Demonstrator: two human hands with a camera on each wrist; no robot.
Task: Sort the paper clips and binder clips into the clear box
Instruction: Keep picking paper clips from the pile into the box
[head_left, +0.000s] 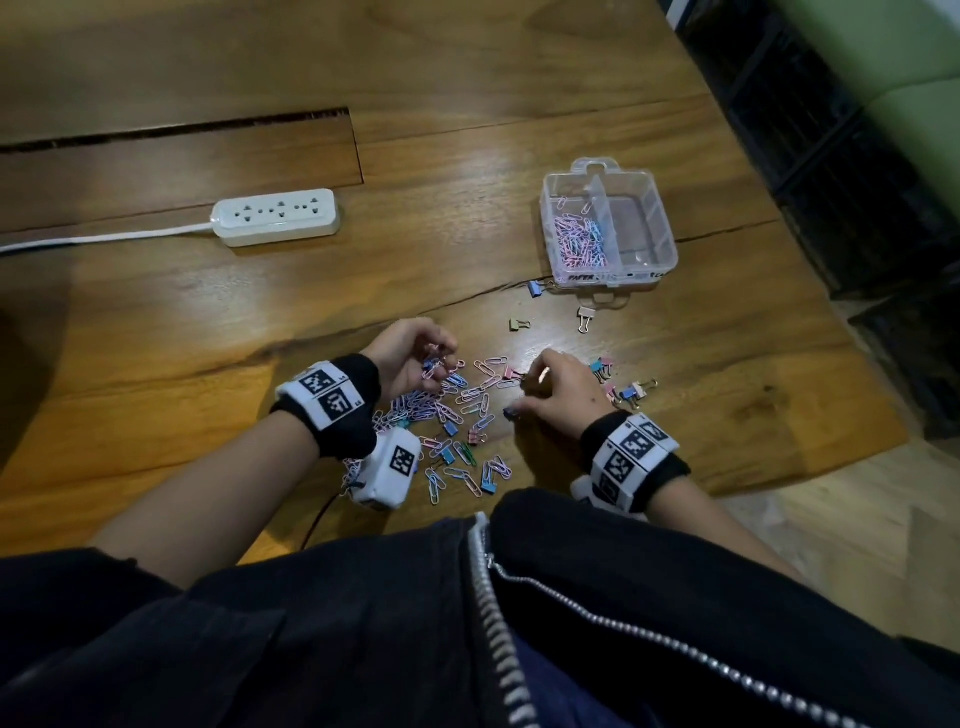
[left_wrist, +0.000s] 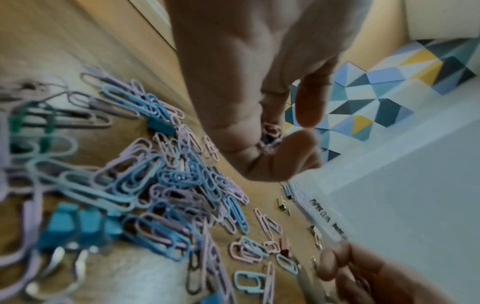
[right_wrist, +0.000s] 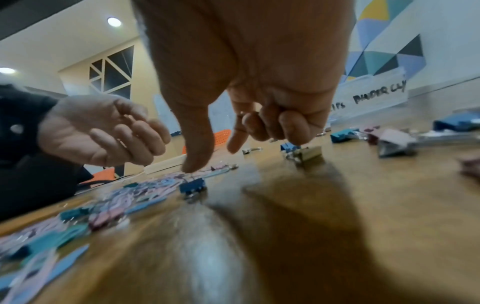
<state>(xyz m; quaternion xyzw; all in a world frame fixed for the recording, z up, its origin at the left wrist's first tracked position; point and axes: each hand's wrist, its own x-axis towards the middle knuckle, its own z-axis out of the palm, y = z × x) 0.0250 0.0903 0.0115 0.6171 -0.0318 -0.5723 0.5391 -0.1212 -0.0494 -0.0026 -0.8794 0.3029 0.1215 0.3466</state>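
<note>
A clear box (head_left: 670, 234) stands at the far right; its left compartment holds pink and blue paper clips (head_left: 582, 239), and the right one looks bare. A loose pile of paper clips (head_left: 441, 410) mixed with small binder clips lies between my hands. My left hand (head_left: 441, 358) hovers over the pile's far side, fingers curled round a bunch of paper clips (left_wrist: 270, 135). My right hand (head_left: 524, 395) is low over the table, its thumb pointing down by a blue binder clip (right_wrist: 193, 186). Its other fingers are curled, with a bit of metal wire (right_wrist: 242, 114) showing between them.
Single binder clips (head_left: 535, 288) lie in front of the box, and a cluster of them (head_left: 623, 384) sits right of my right hand. A white power strip (head_left: 275, 215) with its cable lies at the far left. The wooden table's edge (head_left: 831, 467) runs close on the right.
</note>
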